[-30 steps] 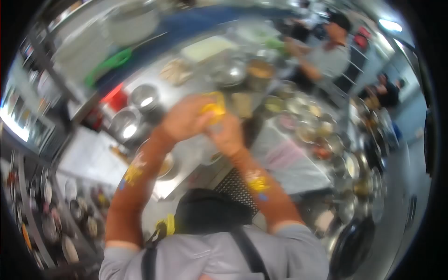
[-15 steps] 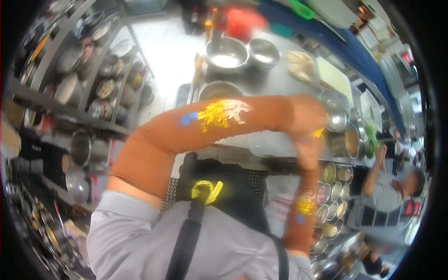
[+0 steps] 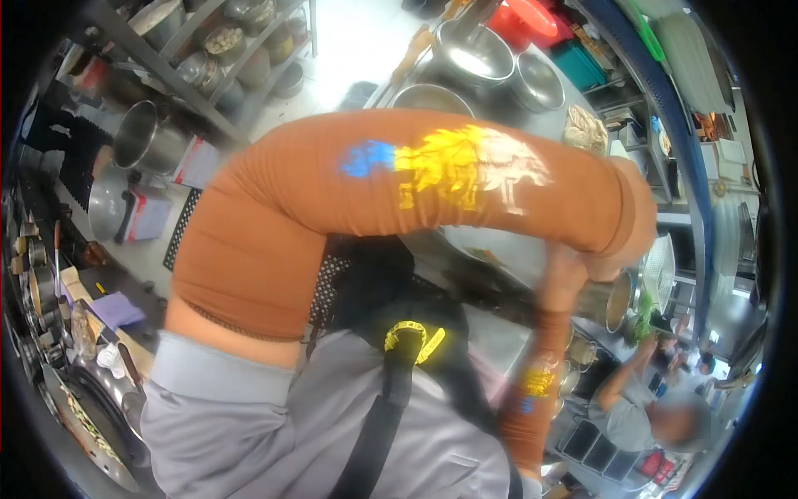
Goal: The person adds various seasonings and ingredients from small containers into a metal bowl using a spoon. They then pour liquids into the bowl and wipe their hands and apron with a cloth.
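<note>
Both my arms wear brown sleeves with blue, yellow and white prints. My left arm reaches across to the right, and my left hand (image 3: 636,220) bends down at its end, with its fingers turned away and mostly hidden. Close below it, my right hand (image 3: 565,279) is smeared by motion. The two hands nearly meet, and I cannot make out anything held between them. Just beyond them stands a round steel pot (image 3: 618,301), partly covered by the hands. A steel tray (image 3: 499,249) on the counter shows below my left forearm.
Steel bowls (image 3: 474,54) stand on the counter at the top, beside a red basin (image 3: 528,21) and a cloth (image 3: 586,129). A pot rack (image 3: 195,91) is at upper left, a large pan (image 3: 87,432) at lower left. Another person (image 3: 623,420) works at right.
My view has swung, so the bowls and counter sit farther right and up. My left hand has moved right, away from the right hand's wrist. The pan at lower left has come into view.
</note>
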